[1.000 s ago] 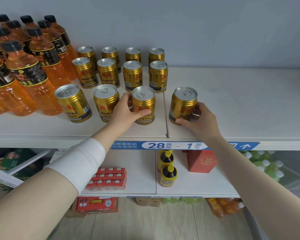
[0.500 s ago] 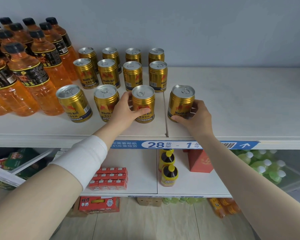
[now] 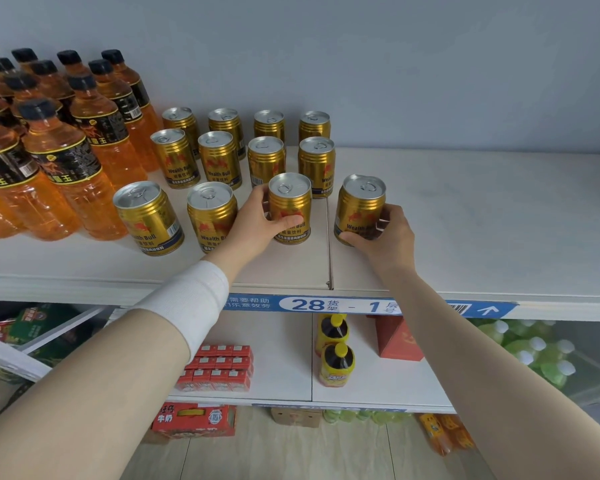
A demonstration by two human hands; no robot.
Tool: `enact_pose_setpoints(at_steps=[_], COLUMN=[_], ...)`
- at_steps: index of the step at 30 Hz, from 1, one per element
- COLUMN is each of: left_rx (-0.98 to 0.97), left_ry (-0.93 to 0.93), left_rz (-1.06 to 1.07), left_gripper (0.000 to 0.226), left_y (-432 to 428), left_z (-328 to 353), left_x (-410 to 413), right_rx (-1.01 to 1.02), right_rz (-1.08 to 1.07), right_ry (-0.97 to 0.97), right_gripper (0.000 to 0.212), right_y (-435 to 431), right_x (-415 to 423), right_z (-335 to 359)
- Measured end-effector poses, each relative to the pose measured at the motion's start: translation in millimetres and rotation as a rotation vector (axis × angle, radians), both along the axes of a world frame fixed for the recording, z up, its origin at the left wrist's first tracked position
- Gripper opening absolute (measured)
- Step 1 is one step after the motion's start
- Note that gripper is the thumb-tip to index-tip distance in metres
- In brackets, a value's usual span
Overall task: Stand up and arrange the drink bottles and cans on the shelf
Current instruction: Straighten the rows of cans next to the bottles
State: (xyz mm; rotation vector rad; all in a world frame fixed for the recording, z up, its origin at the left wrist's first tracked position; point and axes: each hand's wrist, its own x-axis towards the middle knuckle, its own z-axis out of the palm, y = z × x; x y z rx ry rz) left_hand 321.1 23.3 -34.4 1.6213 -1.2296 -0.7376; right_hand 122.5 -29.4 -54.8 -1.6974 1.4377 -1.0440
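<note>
L hand (image 3: 253, 223) grips the 3rd front can (image 3: 290, 206): thumb across its label, fingers (image 3: 261, 197) curled round the far side. R hand (image 3: 385, 233) grips the 4th front can (image 3: 359, 209) low down, fingers wrapped round its right side, thumb at the base. Both cans sit on the top shelf (image 3: 482, 220) near the front edge, w/ the shelf seam between them. Two more front cans (image 3: 148, 216) stand to the left, 8 cans (image 3: 219, 157) in 2 rows behind, and orange bottles (image 3: 59, 174) far left, all upright.
</note>
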Motion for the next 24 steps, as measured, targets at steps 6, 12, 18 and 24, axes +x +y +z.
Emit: enact_pose_setpoints(at_steps=[6, 12, 18, 24], left_rx=[0.011, 0.042, -0.202, -0.201], left_ry=[-0.004, -0.089, -0.561, -0.38], left_rz=[0.004, -0.015, 0.003, 0.378], left_gripper=[0.076, 0.098, 0.073, 0.062], left_y=[-1, 13, 88, 134], left_z=[-3, 8, 60, 40], left_x=[1, -5, 30, 122], right_rx=[-0.023, -0.036, -0.298, -0.22], right_rz=[0.019, -0.006, -0.05, 0.214], right_ry=[0.005, 0.058, -0.072, -0.005], right_gripper=[0.074, 0.097, 0.079, 0.072], right_y=[-3, 3, 65, 115], right_x=[0, -1, 27, 124], right_z=[-5, -1, 25, 14])
